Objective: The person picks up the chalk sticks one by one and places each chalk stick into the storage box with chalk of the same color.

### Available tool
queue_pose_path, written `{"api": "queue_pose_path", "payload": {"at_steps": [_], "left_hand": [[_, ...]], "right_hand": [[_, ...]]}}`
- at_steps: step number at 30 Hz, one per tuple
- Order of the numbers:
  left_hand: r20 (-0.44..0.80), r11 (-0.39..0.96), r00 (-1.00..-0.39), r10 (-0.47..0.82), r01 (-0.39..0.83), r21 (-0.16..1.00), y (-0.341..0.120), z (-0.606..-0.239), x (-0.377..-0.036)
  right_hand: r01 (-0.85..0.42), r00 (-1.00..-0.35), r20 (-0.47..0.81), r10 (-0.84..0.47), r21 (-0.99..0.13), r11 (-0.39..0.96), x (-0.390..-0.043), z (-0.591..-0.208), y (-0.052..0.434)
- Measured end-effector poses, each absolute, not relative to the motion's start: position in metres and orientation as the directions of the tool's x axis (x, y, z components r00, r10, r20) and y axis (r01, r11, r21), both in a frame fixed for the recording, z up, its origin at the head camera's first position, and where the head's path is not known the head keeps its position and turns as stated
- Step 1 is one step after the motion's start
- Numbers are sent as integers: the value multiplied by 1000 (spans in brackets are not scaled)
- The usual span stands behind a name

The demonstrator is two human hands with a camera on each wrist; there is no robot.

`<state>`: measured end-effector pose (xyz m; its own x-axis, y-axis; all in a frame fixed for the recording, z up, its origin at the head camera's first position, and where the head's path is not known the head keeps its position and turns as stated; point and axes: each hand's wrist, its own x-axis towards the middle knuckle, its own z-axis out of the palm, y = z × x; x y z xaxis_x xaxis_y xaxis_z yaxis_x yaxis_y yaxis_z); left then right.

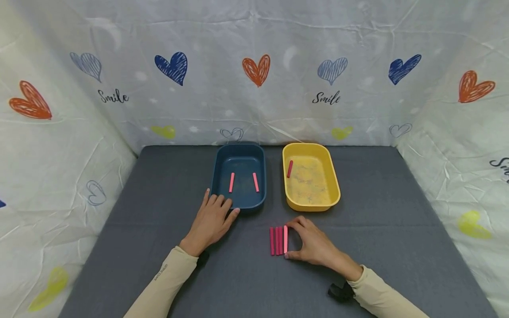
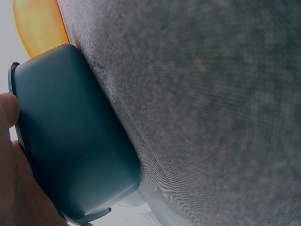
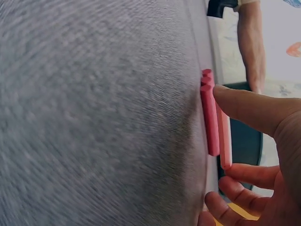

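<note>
My right hand pinches a light pink chalk stick by its two ends, thumb at the near end and a finger at the far end. Close beside it, three darker red-pink chalk sticks lie side by side on the table; the right wrist view shows this row next to the held stick. My left hand rests on the near left rim of a dark blue tray, its fingers spread over the edge. Two light pink chalk sticks lie apart inside that tray.
A yellow tray stands right of the blue one, with one dark red chalk stick near its left wall and smudges on its floor. The dark grey table ends at a white printed cloth behind and at both sides.
</note>
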<state>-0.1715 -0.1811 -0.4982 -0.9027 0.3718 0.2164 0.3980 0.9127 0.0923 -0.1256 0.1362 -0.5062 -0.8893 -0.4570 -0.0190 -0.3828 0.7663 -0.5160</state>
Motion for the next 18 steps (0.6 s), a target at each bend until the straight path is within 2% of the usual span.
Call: {"api": "queue_pose_path", "payload": {"at_steps": [8, 18], "left_hand": [[214, 912, -903, 372, 398, 97, -180, -498, -172], [218, 913, -902, 373, 399, 88, -181, -498, -172]], "right_hand": [[-335, -915, -3, -403, -553, 763, -125, -486, 141], [-391, -906, 70, -418, -518, 761, -126, -463, 142]]}}
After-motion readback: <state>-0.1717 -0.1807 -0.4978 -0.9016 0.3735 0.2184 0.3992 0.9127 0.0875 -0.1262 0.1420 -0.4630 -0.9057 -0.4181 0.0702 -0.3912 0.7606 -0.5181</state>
